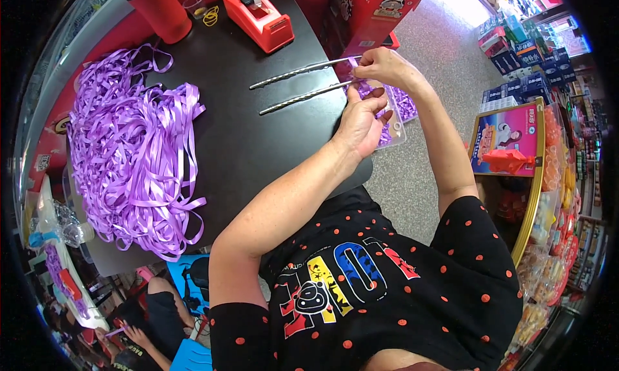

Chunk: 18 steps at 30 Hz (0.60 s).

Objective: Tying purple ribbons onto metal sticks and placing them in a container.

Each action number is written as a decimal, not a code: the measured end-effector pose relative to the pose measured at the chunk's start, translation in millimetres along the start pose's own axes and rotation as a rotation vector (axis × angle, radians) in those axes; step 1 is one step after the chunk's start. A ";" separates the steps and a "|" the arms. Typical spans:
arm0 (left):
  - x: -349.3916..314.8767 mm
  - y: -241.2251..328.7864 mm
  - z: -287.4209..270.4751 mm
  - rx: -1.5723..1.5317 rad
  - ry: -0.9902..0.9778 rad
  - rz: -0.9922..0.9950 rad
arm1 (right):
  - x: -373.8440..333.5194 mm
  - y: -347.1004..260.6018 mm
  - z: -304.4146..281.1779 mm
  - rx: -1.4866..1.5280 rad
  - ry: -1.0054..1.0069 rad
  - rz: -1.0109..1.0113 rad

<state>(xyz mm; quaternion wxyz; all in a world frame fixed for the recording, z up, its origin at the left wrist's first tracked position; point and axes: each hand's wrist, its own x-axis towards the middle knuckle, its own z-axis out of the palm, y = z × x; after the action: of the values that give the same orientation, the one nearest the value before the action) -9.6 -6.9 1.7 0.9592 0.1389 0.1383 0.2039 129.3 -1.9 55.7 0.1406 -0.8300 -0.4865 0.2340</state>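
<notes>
Two long twisted metal rods, like drill bits, lie parallel over the right side of the black table: an upper rod (pixel 290 77) and a lower rod (pixel 293 103). A bit of purple ribbon (pixel 353 62) shows at their right-hand ends. My right hand (pixel 389 68) is closed there, fingertips pinching the ribbon by the upper rod. Just below, my left hand (pixel 362 120) has thumb and forefinger pinched on ribbon at the lower rod's end, its other fingers loosely curled. Under both hands, a clear plastic box (pixel 401 137) holds small purple ribbon pieces, partly hidden.
A big heap of purple ribbon (pixel 138 158) covers the table's left side. At the back stand a red tape dispenser (pixel 261 19), a red cylinder (pixel 160 13) and yellow rubber bands (pixel 211 16). A red carton (pixel 367 16) rises beyond my hands. Another person's hand (pixel 137 335) shows lower left.
</notes>
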 end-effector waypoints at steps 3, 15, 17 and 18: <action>-0.2 2.4 -0.6 -0.024 0.016 -0.020 | -3.5 -1.6 -1.2 0.078 -0.078 0.037; -3.8 4.5 0.6 -0.080 0.096 -0.080 | 15.5 68.8 65.8 1.411 -0.403 0.126; -2.7 2.8 1.3 -0.100 0.032 -0.094 | 24.0 79.6 84.4 1.563 -0.483 0.077; -3.8 6.0 -2.8 -0.098 0.045 -0.083 | 22.2 59.9 84.8 1.644 -0.488 0.155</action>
<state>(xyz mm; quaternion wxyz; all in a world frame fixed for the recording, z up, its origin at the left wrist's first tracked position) -16.0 -2.7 1.9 0.9691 0.0812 0.1555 0.1734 138.5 -11.2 -49.6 0.5721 -0.4222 -0.1211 0.6926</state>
